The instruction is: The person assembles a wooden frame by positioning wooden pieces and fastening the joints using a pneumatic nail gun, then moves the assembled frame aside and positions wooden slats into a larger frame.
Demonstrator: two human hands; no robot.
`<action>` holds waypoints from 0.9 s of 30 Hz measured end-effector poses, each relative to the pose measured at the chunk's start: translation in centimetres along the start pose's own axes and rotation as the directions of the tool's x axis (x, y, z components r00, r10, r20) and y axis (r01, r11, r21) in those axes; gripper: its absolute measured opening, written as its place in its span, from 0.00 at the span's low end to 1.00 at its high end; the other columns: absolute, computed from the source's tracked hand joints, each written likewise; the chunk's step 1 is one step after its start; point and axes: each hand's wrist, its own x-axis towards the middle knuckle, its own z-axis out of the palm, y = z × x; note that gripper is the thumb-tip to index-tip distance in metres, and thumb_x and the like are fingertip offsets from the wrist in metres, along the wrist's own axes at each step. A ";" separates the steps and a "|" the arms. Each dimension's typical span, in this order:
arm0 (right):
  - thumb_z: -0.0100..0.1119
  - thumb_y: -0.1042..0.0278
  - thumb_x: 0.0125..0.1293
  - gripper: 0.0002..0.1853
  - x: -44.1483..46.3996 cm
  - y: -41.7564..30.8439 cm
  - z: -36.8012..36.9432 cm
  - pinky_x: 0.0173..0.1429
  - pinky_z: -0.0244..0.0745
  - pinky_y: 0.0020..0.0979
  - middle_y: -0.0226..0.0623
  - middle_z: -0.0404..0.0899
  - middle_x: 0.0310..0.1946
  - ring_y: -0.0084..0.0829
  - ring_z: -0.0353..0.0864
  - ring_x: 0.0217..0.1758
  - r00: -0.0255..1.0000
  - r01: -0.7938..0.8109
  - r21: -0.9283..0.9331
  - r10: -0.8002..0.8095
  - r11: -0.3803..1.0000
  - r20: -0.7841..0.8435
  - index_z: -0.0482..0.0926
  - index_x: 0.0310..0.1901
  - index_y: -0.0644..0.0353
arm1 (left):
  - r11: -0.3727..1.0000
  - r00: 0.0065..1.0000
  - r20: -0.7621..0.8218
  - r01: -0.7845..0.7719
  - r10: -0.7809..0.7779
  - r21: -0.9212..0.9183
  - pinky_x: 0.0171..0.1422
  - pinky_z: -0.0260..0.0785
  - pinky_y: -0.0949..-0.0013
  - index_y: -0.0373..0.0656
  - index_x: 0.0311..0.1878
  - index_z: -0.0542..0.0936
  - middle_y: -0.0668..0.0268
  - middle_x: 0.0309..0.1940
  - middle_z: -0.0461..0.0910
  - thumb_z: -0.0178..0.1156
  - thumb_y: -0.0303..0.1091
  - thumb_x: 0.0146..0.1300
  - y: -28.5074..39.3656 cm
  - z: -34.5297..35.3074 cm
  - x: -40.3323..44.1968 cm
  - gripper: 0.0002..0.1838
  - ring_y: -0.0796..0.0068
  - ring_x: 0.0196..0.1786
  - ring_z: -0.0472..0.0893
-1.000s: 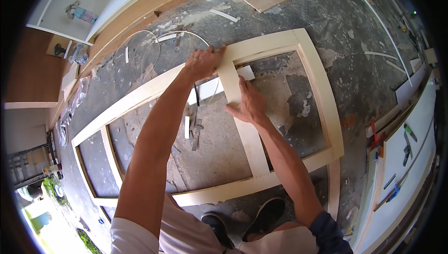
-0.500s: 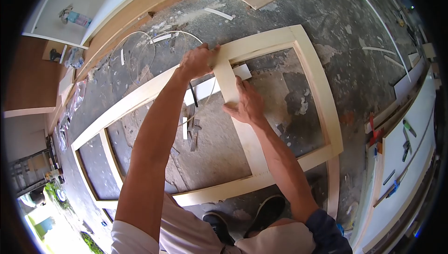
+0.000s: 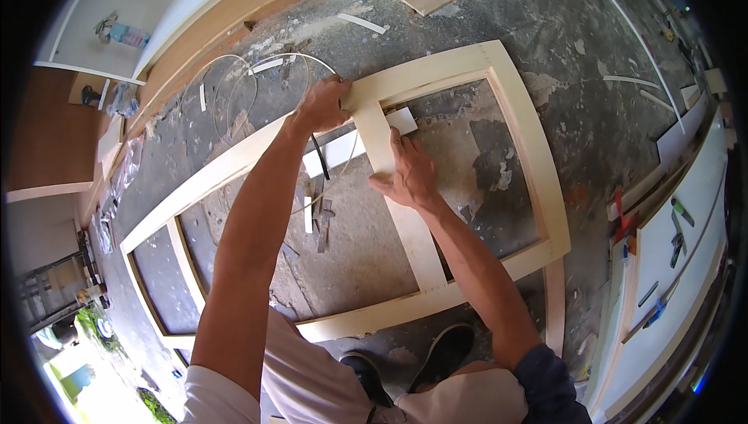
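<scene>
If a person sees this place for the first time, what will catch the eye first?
Probably the big pale wooden frame across the middle, with the left hand at its far rail and the right hand on its wide crossbar. Next, perhaps, the white board at the right edge, carrying a green-handled tool, and the clear bottle at upper left.

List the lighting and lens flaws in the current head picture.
Head view: wide-angle distortion seemingly bows the wooden frame, with corners falling to black; head view: daylight at the lower left blows out to white; head view: the shoes sit in shade, their detail mostly lost.
</scene>
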 end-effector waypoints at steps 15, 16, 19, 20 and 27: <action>0.76 0.48 0.51 0.55 0.7 -0.6 -0.4 0.61 0.76 0.45 0.55 0.75 0.56 0.50 0.76 0.57 0.986 -0.069 -0.046 0.075 0.997 0.146 0.57 0.71 0.77 | 0.998 0.999 -0.001 0.034 -0.034 -0.043 0.61 0.73 0.54 0.38 0.64 0.78 0.49 0.50 0.79 0.69 0.35 0.47 0.5 -0.3 -0.1 0.36 0.46 0.54 0.80; 0.76 0.48 0.51 0.55 0.7 -0.7 -0.5 0.61 0.76 0.44 0.55 0.75 0.57 0.50 0.76 0.57 0.984 -0.077 -0.050 0.084 0.996 0.158 0.57 0.70 0.78 | 0.999 1.000 0.002 0.031 -0.031 -0.044 0.61 0.73 0.54 0.38 0.64 0.78 0.49 0.50 0.79 0.69 0.35 0.47 0.6 -0.2 -0.1 0.36 0.46 0.54 0.80; 0.75 0.47 0.51 0.55 0.8 -0.9 -0.8 0.62 0.76 0.44 0.55 0.75 0.57 0.50 0.76 0.57 0.980 -0.087 -0.062 0.096 0.994 0.173 0.58 0.70 0.79 | 0.980 0.996 0.014 0.092 -0.091 -0.176 0.62 0.73 0.56 0.38 0.62 0.80 0.49 0.53 0.79 0.70 0.37 0.48 0.7 -0.2 0.1 0.35 0.48 0.56 0.80; 0.75 0.47 0.51 0.55 0.8 -0.9 -0.9 0.61 0.76 0.44 0.55 0.75 0.57 0.50 0.76 0.56 0.978 -0.091 -0.066 0.102 0.994 0.182 0.58 0.70 0.79 | 0.974 0.992 -0.006 0.120 -0.123 -0.193 0.61 0.74 0.57 0.38 0.61 0.80 0.50 0.51 0.80 0.73 0.39 0.46 0.7 0.1 0.2 0.35 0.49 0.55 0.81; 0.76 0.47 0.50 0.55 0.7 -0.6 -0.4 0.61 0.76 0.44 0.55 0.75 0.57 0.50 0.76 0.56 0.990 -0.062 -0.024 0.065 0.998 0.128 0.58 0.70 0.78 | 0.911 0.924 0.032 0.381 -0.381 -0.158 0.58 0.77 0.55 0.47 0.46 0.86 0.59 0.43 0.87 0.80 0.43 0.38 1.1 0.4 2.7 0.28 0.53 0.52 0.85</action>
